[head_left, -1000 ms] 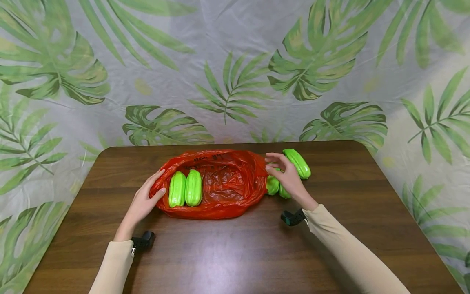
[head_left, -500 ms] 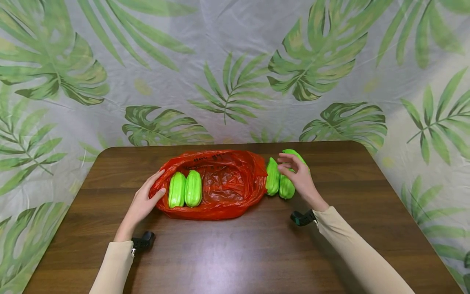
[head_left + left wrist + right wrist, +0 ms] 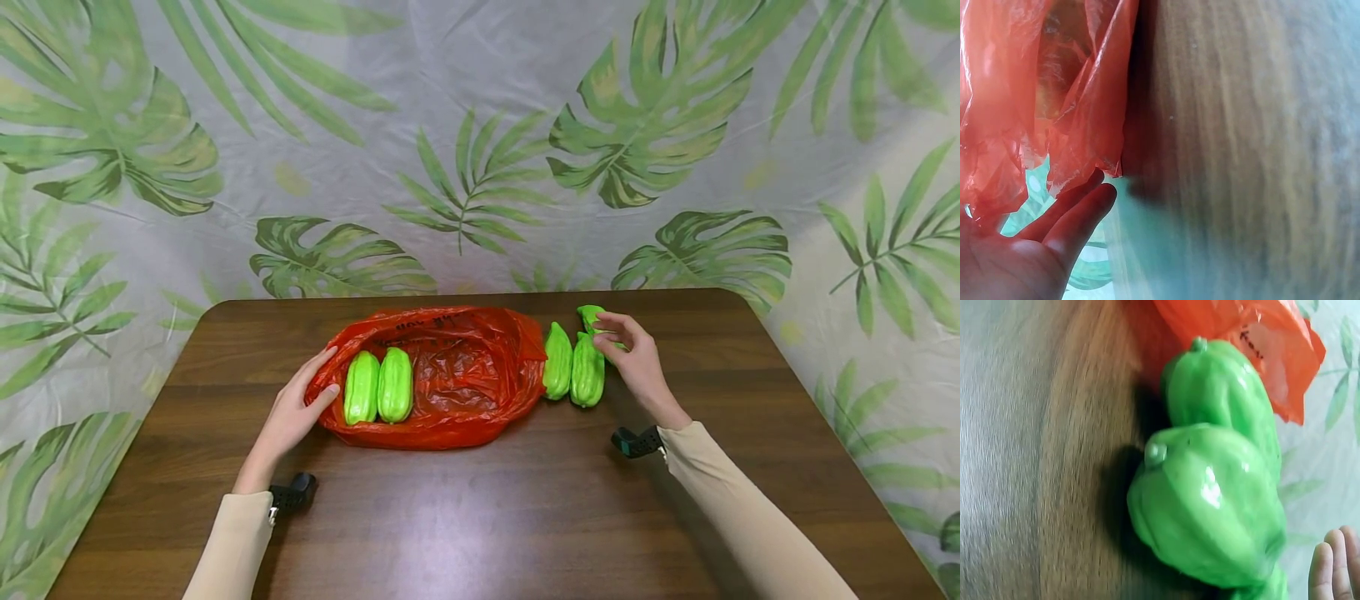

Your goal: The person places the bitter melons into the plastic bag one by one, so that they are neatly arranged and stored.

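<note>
The left sleeve (image 3: 231, 542) and right sleeve (image 3: 742, 508) match: long, plain and pale cream, in a smooth-looking cloth. Each is slim to the forearm and ends at the wrist in a neat, straight edge, with soft creases near the right cuff. At each wrist sits a small black fitting – the left wrist unit (image 3: 300, 490) and the right wrist unit (image 3: 630, 442) – with a rounded outer end and a dark, dotted-looking band. A small silvery piece shows beside each cuff, too small to make out in detail. The right unit has a dark teal patch on its end. The left fingers (image 3: 1082, 215) and right fingers (image 3: 1338, 569) are bare – slim, with rounded tips.
</note>
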Motion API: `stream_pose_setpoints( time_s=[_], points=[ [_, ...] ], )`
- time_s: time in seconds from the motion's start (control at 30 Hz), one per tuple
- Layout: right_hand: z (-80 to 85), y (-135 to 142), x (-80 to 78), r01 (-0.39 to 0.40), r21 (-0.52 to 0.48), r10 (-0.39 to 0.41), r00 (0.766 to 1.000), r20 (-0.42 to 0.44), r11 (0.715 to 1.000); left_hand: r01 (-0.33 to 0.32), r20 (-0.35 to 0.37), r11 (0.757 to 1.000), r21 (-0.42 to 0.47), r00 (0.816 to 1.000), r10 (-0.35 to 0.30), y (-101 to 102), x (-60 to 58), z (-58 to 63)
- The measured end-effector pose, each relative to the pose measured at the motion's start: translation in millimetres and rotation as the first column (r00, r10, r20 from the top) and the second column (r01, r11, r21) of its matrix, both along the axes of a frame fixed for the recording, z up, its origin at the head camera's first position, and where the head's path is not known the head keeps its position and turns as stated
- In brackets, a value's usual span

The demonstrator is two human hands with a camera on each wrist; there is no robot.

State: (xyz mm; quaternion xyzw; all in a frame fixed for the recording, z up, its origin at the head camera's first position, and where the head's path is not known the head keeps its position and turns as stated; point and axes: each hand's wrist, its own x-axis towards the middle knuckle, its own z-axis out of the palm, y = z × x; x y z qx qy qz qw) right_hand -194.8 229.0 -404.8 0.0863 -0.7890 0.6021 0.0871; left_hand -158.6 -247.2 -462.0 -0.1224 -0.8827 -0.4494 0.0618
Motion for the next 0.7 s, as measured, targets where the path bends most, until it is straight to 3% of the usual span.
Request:
stream_pose_setpoints(
  time_s=[0.37, 0.7],
  points=[
    [-15.4, 17, -13.4, 0.014, -0.081, -0.018, 0.999, -0.048, 0.997, 0.000, 0.006, 1.000, 0.006, 1.000, 0.000, 1, 1.5, 0.3],
    [-13.2, 25, -15.3, 0.058, 0.051, -0.057, 0.998, -0.035, 0.997, -0.007, 0.011, 1.000, -0.006, 1.000, 0.007, 0, 1.2, -1.1]
  ],
)
